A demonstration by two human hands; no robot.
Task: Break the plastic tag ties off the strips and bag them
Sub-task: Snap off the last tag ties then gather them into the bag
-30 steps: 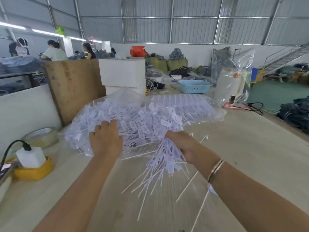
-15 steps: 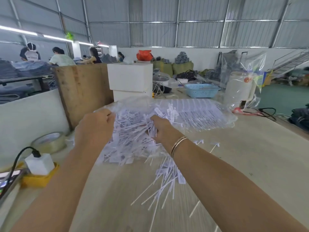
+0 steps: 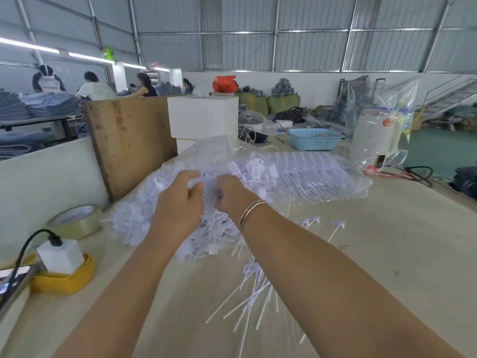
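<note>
A clear plastic bag (image 3: 291,177) stuffed with white tag ties lies on the wooden table (image 3: 387,254). Its right part holds ties in neat rows on strips (image 3: 317,169); its left part holds a loose heap of ties (image 3: 134,220). My left hand (image 3: 180,205) and my right hand (image 3: 233,195) meet at the bag's near side, fingers curled, pinching its plastic close together. Several loose ties (image 3: 254,293) lie on the table under my right forearm, and a few more ties (image 3: 313,220) lie to the right.
At the left edge are a tape roll (image 3: 77,220), a white charger (image 3: 60,257) on a yellow holder, and a phone (image 3: 13,280). Behind the bag stand a wooden board (image 3: 129,143), white boxes (image 3: 204,117), a blue basket (image 3: 315,138) and a bagged white appliance (image 3: 376,135).
My right hand carried a bundle of ties up to the bag and moved in next to my left hand. Some ties dropped onto the table. Both hands now meet at the bag.
</note>
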